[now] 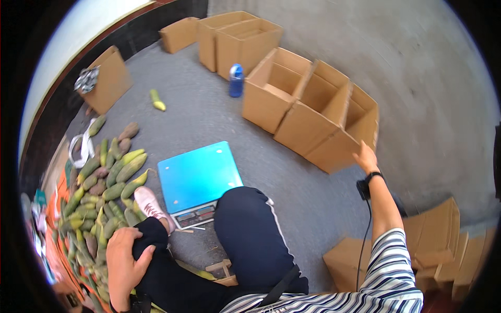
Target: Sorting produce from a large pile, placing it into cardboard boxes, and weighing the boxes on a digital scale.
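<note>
My right hand (367, 158) reaches out to the end of a row of open cardboard boxes. Its fingers grip the near right edge of the last box (331, 151); the fingertips are partly hidden. Two more boxes, a middle one (302, 128) and a left one (263, 107), stand against it. My left hand (125, 261) rests on my left knee with the thumb spread and nothing held. Beside it lies a large heap of green, yellow and brownish cucumbers (112, 190). A scale with a blue plate (201, 175) stands on the floor in front of my knees.
Farther off stand two more open boxes (242, 44), a smaller carton (178, 35) and a box (109, 83) at the left wall. A blue bottle (236, 82) and a single cucumber (157, 100) are on the floor. Cartons (433, 235) lie at my right, near a black cable (364, 242).
</note>
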A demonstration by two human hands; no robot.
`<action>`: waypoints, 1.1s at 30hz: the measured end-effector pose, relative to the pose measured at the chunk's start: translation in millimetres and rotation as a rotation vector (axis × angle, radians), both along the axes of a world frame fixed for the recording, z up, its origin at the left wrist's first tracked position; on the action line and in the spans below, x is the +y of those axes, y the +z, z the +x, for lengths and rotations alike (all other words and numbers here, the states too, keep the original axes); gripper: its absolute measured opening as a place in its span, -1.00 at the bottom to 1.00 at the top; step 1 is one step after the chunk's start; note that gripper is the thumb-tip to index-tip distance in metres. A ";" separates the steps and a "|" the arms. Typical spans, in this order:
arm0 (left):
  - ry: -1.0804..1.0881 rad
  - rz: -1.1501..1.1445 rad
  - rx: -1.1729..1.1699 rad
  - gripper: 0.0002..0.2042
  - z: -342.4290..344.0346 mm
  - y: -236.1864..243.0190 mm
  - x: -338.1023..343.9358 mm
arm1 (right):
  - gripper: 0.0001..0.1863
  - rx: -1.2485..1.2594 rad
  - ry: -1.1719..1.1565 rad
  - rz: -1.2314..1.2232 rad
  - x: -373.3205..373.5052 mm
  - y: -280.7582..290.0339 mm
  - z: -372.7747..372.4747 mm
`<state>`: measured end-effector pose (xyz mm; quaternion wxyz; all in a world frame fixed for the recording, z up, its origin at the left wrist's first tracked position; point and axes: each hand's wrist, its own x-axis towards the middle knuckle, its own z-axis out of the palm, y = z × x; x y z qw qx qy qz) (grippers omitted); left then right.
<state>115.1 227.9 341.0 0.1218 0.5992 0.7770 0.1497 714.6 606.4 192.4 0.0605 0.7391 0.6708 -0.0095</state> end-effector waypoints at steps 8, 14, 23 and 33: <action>-0.020 0.092 -0.016 -0.67 -7.4 -0.6 -14.4 | -0.65 -0.247 0.457 -0.087 -43.8 5.6 -56.7; -0.076 0.121 0.020 -0.68 -11.9 -6.4 -14.1 | -0.57 0.431 0.399 -0.122 -91.7 8.8 -158.1; -0.048 0.207 -0.001 -0.65 -15.5 -16.2 -35.0 | -0.31 0.534 0.583 -0.285 -214.5 52.9 -142.9; 0.098 0.329 -0.084 -0.60 -11.7 -25.4 -53.0 | -0.78 0.390 0.521 0.262 -213.8 30.5 -89.1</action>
